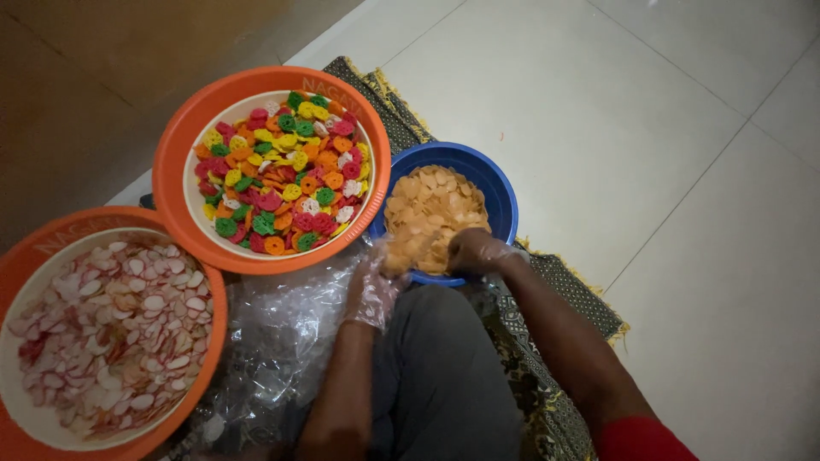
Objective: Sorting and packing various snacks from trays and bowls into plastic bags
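Head view, looking down at a seated person working on the floor. The left hand (373, 290), in a thin clear plastic glove, is closed around a small heap of pale orange round crackers (401, 253) at the near rim of the blue bowl (495, 192); motion blur hides the fingers' exact hold. The right hand (475, 251), also gloved, rests inside the same bowl at its near edge with fingers curled over the crackers there; whether it actually grips any cannot be told. The rest of the orange crackers (431, 205) lie piled high in the blue bowl, the heap rising to the rim.

Just left of the blue bowl, and touching it, stands an orange basin (175, 154) holding mixed red, green, yellow and orange wheel-shaped crackers (282, 175). A second orange basin (26, 256), at lower left, holds white and pink chips (111, 329). Crumpled clear plastic bags (282, 329) lie between the basins and the person's knee. All rest on a dark woven mat (589, 299) laid over the pale tiled floor (666, 111).

Likely hazards, as a judgement: the full bowl and a loose handful invite pieces to spill over the rim onto the mat; a hard squeeze would crack the thin crackers; strays could fall into the adjoining mixed basin.
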